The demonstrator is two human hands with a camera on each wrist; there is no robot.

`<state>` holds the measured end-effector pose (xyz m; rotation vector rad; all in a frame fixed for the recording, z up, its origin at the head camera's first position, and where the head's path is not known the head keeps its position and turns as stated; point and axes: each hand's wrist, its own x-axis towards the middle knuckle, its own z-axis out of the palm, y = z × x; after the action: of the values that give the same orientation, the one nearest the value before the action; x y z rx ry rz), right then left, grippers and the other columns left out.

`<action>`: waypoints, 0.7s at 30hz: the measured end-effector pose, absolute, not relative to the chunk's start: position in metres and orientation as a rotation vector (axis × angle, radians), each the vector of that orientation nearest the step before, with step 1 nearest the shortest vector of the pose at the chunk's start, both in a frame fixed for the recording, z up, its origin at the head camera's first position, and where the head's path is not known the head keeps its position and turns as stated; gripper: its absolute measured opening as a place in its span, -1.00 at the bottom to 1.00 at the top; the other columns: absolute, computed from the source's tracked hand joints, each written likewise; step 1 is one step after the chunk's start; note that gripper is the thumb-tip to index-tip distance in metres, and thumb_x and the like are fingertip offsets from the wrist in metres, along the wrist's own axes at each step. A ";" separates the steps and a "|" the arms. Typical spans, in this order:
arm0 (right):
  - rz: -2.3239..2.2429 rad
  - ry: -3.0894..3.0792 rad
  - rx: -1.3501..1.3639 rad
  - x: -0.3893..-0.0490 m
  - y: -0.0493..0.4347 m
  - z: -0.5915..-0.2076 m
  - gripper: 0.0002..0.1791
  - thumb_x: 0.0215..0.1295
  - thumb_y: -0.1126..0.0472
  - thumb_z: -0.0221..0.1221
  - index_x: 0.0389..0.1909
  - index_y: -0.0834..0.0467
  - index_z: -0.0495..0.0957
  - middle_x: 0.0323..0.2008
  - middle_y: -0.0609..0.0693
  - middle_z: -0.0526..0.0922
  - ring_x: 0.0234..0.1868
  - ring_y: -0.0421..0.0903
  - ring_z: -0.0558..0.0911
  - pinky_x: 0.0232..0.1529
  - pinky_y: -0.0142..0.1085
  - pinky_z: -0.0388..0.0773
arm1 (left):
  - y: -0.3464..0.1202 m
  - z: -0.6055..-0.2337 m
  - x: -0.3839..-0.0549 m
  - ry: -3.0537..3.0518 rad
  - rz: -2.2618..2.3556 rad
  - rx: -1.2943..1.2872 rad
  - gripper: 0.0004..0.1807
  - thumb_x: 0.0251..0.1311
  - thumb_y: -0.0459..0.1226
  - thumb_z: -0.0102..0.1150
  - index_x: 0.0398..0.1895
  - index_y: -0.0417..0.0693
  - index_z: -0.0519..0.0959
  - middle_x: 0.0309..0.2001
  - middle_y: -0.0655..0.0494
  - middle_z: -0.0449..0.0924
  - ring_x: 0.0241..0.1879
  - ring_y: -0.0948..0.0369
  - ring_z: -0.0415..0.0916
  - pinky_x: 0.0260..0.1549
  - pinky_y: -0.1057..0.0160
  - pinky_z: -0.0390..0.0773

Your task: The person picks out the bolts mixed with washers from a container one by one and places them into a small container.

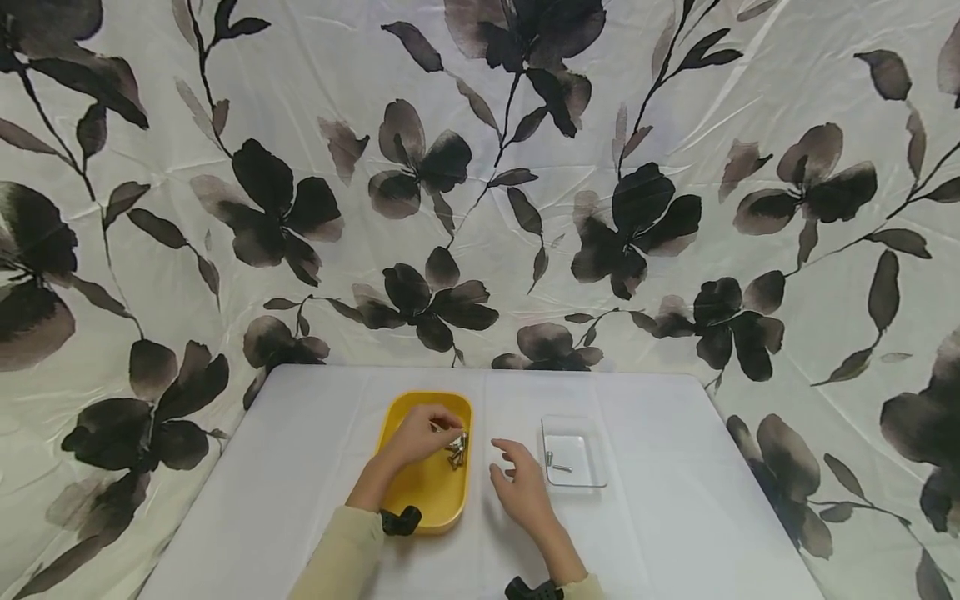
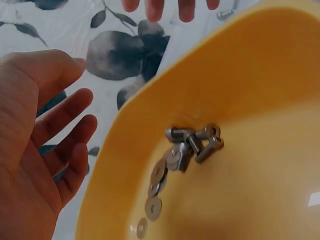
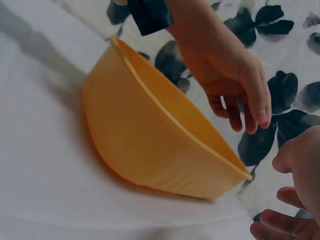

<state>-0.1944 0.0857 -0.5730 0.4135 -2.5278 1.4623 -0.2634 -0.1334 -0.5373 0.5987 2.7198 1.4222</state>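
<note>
My left hand hovers over the yellow tray, fingers loosely bent and nothing between them. In the left wrist view, a gap parts the thumb from the fingers of that hand. Below it in the tray lie several hex-socket bolts in a small pile and a row of flat washers. My right hand is held between the yellow tray and a clear plastic tray, its fingers relaxed and holding nothing. Two small bolts lie in the clear tray.
Both trays stand on a white-covered table. A floral cloth hangs behind the table and shows along its sides. Black bands sit on both wrists.
</note>
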 end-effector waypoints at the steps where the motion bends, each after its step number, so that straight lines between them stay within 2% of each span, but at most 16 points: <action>1: 1.476 -2.531 0.423 -0.194 0.084 -0.574 -0.58 0.29 0.33 0.19 0.17 0.15 0.49 0.14 0.08 0.52 0.06 0.15 0.56 -0.10 -0.19 0.59 | -0.135 -0.539 -0.264 2.718 1.427 0.594 -0.91 0.20 -0.25 0.31 -0.28 -0.05 0.72 -0.32 0.28 0.64 -0.25 0.22 0.53 -0.19 0.15 0.55; 7: 1.586 -2.545 0.472 -0.191 0.072 -0.577 -0.57 0.34 0.23 0.18 0.22 0.16 0.47 0.16 0.09 0.50 0.08 0.18 0.55 -0.12 -0.23 0.59 | -0.144 -0.547 -0.269 2.712 1.454 0.534 -0.87 0.20 -0.27 0.31 -0.25 -0.13 0.71 -0.32 0.28 0.65 -0.27 0.23 0.53 -0.22 0.19 0.54; 16: 1.663 -2.562 0.536 -0.184 0.062 -0.584 -0.52 0.33 0.22 0.20 0.25 0.21 0.44 0.15 0.12 0.51 0.04 0.15 0.57 -0.12 -0.23 0.60 | -0.149 -0.558 -0.279 2.715 1.472 0.419 -0.93 0.16 -0.22 0.35 -0.31 0.02 0.73 -0.35 0.24 0.65 -0.32 0.22 0.53 -0.30 0.21 0.55; 21: 1.706 -2.580 0.538 -0.183 0.060 -0.587 -0.48 0.31 0.19 0.22 0.27 0.21 0.42 0.17 0.15 0.49 0.05 0.13 0.56 -0.11 -0.26 0.58 | -0.151 -0.569 -0.290 2.729 1.396 0.455 -0.93 0.15 -0.28 0.36 -0.31 -0.05 0.74 -0.38 0.23 0.65 -0.36 0.24 0.53 -0.28 0.22 0.54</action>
<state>-0.1832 0.0605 -0.5867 0.5385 -2.5796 1.7061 -0.2897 -0.1510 -0.5690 0.4547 2.7289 1.3956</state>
